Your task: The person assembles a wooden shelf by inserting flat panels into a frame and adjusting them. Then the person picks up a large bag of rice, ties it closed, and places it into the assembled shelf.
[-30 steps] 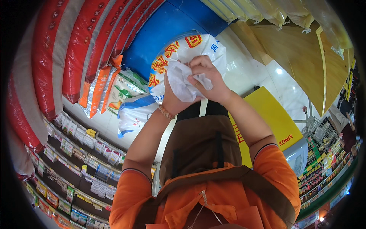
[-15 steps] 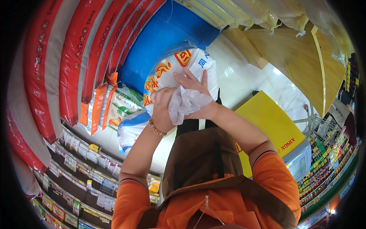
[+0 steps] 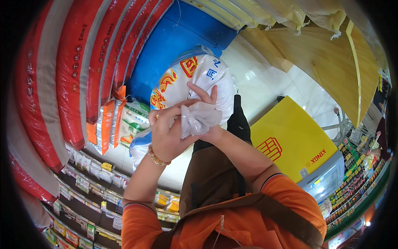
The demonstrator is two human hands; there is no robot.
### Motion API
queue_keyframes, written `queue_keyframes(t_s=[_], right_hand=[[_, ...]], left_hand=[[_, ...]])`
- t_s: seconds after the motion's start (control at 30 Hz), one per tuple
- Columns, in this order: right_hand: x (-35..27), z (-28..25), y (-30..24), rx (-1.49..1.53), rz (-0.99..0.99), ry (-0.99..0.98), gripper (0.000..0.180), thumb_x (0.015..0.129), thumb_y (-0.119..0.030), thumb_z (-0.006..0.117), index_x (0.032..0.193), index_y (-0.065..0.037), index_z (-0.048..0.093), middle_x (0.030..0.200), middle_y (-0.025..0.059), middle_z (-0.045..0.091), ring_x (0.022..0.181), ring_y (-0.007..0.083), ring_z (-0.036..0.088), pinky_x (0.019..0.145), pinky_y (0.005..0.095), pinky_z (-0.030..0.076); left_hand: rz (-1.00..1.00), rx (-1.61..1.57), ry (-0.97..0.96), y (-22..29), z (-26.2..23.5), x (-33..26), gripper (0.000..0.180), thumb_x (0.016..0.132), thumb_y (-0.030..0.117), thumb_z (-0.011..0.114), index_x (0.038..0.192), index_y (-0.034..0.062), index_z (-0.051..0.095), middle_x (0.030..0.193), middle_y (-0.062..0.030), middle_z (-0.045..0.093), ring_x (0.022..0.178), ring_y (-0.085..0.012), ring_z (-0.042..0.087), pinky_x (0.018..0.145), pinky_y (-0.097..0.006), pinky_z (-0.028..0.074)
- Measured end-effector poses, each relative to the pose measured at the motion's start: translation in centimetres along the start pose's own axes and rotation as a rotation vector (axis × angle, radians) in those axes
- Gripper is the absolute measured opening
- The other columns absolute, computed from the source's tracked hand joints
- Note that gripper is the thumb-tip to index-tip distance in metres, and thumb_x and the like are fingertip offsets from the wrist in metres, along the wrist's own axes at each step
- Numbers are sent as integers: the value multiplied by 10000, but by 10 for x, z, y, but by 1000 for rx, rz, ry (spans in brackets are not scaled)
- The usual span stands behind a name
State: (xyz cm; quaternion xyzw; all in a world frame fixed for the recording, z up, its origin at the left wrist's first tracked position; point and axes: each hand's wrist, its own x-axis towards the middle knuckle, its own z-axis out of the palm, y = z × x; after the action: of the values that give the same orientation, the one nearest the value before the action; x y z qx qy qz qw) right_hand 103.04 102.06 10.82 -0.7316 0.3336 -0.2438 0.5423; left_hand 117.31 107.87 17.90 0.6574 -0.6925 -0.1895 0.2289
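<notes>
In front of my chest a crumpled, thin whitish sheet point(image 3: 200, 119) is bunched between my hands and covers part of my right wrist and hand. I cannot make out whether it is tissue or thin plastic. My left hand point(image 3: 169, 129), a beaded bracelet on its wrist, is closed with the sheet against its palm side; some of its fingertips are hidden. My right hand point(image 3: 204, 96) reaches out beyond the sheet, crossing beside the left, with the visible fingers spread apart. Just past both hands stands a large white sack point(image 3: 222, 85) with red, yellow and blue print.
Tall stacks of red bags point(image 3: 78, 70) rise at left beside a blue platform point(image 3: 166, 41). Smaller orange and green packs point(image 3: 133, 120) stand near the sack. At right are a yellow-topped chest point(image 3: 286, 137), a wooden panel point(image 3: 319, 62) and a shopping cart point(image 3: 356, 137). Stocked shelves point(image 3: 95, 182) line the lower left.
My hands and the whitish sheet have shifted slightly down and left in view. The sheet sits more tightly bunched between them, and the right fingers still extend.
</notes>
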Motion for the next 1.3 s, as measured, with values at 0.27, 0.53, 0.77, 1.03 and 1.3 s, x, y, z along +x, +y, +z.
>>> queue_keyframes(t_s=[0.27,0.53,0.77,1.03,1.3], right_hand=[[-2,10,10,-141,-56,202,224,638,-230,770,826,-180,659,834,-4,600,996,227,566,1120,585,118],[-81,-43,19,270,538,241,547,812,-294,737,1218,-81,438,1073,50,590,1035,227,569,1067,425,342],[-127,-124,55,296,768,610,373,836,-50,665,1185,43,572,1092,107,617,948,227,591,880,356,466],[-146,-168,78,306,861,686,636,772,-227,709,1301,42,481,1173,157,580,1107,269,570,980,402,441],[-170,-190,105,217,747,538,532,725,-493,694,899,-18,529,842,79,527,804,196,522,728,329,399]], left_hand=[[-944,-466,451,-58,58,-113,524,1026,312,435,1438,-3,363,1443,-151,426,1316,-271,440,1107,-403,319],[-1797,-1447,252,-142,172,-184,1043,867,772,435,1553,62,98,1598,-232,134,1455,-417,201,1122,-666,106],[-1652,-834,1,-217,293,-192,920,897,734,425,1426,-19,439,1430,-231,483,1322,-386,451,1071,-435,352],[-1579,-816,-475,-323,387,-161,865,920,690,421,1438,-4,437,1439,-225,475,1336,-380,433,1098,-411,357],[-1571,-1104,-796,-329,425,-119,752,948,600,448,1424,18,460,1399,-182,523,1286,-343,490,1056,-417,406]])
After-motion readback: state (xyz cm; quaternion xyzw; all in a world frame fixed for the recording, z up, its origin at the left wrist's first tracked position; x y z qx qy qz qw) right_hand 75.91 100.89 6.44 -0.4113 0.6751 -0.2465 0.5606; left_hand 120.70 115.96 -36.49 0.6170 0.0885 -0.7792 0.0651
